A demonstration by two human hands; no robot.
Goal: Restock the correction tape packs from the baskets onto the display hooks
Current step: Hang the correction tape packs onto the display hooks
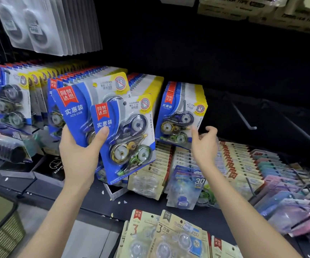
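four rows of blue correction tape packs hang on the display, some partly hidden. the rightmost row (pixel 182 112) sits just beside the right hand (pixel 204 144), whose fingers are loosely spread and hold nothing; contact with that row's lower corner cannot be told. the left hand (pixel 79 146) grips two packs fanned out, front pack (pixel 128 138) over rear pack (pixel 79 107), thumb across both. their long axes run upward, tilted slightly left, hang holes on top. they lie left of the empty hand, which is nearer the two bare hooks (pixel 243 116) farther right. one basket (pixel 0 229) shows at lower left.
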